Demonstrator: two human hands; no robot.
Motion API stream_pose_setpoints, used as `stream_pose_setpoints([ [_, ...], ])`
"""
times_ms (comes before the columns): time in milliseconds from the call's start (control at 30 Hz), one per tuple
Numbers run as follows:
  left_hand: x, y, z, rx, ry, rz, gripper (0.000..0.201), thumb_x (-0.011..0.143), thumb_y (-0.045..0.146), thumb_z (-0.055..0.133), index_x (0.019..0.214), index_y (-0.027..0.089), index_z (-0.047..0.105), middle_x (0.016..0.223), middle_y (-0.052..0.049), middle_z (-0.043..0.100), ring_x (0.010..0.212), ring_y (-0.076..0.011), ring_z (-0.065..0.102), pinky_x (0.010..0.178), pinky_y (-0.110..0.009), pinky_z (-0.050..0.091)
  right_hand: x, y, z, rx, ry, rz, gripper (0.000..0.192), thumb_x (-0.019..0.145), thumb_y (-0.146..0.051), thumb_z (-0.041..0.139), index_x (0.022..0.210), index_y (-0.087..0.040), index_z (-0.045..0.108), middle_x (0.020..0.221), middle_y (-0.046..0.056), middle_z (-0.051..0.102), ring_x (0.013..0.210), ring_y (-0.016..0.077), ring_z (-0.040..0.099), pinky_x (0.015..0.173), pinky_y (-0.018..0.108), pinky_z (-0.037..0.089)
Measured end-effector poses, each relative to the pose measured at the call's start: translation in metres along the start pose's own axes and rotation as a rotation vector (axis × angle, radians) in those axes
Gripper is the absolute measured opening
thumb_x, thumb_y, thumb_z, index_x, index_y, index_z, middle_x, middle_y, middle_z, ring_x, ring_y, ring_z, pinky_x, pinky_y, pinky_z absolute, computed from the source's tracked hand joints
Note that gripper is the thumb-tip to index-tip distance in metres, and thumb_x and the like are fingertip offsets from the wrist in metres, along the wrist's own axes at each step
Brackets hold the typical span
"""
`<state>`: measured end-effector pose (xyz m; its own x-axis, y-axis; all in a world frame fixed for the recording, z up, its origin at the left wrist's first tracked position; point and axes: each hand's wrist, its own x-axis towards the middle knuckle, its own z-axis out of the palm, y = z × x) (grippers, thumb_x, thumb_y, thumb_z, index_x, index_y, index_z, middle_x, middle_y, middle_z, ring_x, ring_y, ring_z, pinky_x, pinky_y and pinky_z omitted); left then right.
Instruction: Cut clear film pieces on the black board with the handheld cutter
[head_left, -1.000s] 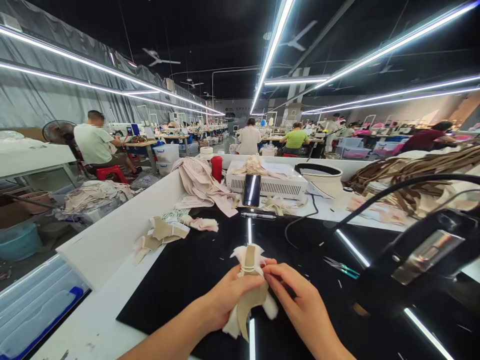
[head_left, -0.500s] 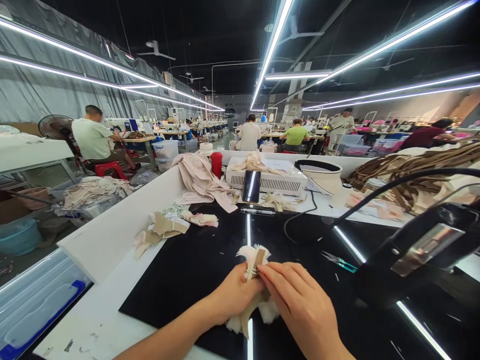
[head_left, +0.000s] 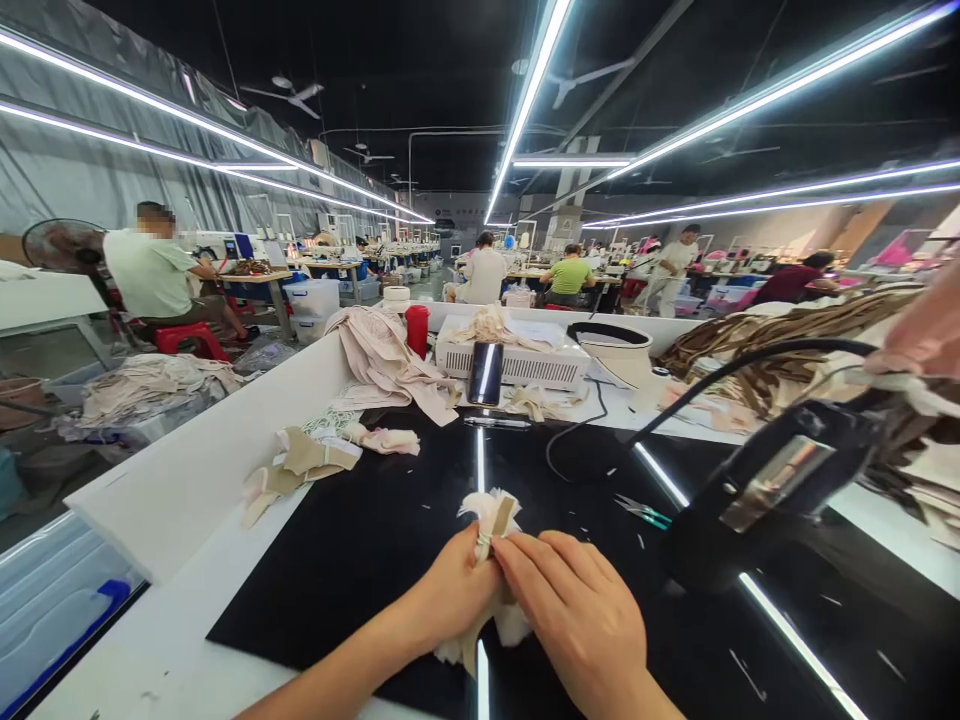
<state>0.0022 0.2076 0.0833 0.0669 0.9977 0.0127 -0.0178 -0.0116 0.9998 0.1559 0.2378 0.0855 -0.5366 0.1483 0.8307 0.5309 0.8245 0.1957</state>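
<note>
Hands meet at the near edge of the black mat [head_left: 360, 560], both closed round one small bundle of fabric pieces [head_left: 491, 515]. The left hand [head_left: 450, 595] grips it from the left side, fingers wrapped about the lower part; the right hand [head_left: 581, 605] presses in from the right, fingertips pinching at the band that ties the bundle near its top. Pale fluffy ends and a tan strip stick up above the knuckles, more cloth hangs out below the left palm.

On the mat to the right, a pair of thread snips [head_left: 641, 512] with teal handles lies well apart from the hands, and a dark lamp head [head_left: 772, 485] on a black gooseneck leans in over that side. Further back, a phone [head_left: 485, 373] stands propped against a white vented box [head_left: 517, 362], a pen just in front of it, a red cup [head_left: 417, 330] beside draped beige cloth. No writing or label reads clearly anywhere; the distant wall signs are too small to make out.
</note>
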Motion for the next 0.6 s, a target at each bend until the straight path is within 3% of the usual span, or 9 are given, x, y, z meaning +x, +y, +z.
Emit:
stream_pose_setpoints([
  [233,0.003,-0.010,-0.001,0.047,-0.008,0.038,0.015,0.083,0.032,0.057,0.084,0.017,0.052,0.076,0.001,0.055,0.073,-0.0159,0.050,0.070,-0.028,0.044,0.002,-0.006,0.007,-0.032,0.009,0.061,0.024,0.104,-0.016,0.047,0.101,-0.014,0.071,0.092,0.004,0.078,0.082,0.0195,0.064,0.072,0.034,0.042],
  [600,0.001,0.003,-0.004,0.118,-0.003,-0.010,0.022,0.082,0.035,0.056,0.092,0.016,0.056,0.089,-0.003,0.062,0.089,-0.0216,0.056,0.084,-0.033,0.047,0.007,-0.004,0.008,0.142,0.021,0.182,0.015,0.095,-0.009,0.054,0.098,-0.018,0.066,0.089,0.004,0.077,0.075,0.0164,0.069,0.071,0.031,0.055],
])
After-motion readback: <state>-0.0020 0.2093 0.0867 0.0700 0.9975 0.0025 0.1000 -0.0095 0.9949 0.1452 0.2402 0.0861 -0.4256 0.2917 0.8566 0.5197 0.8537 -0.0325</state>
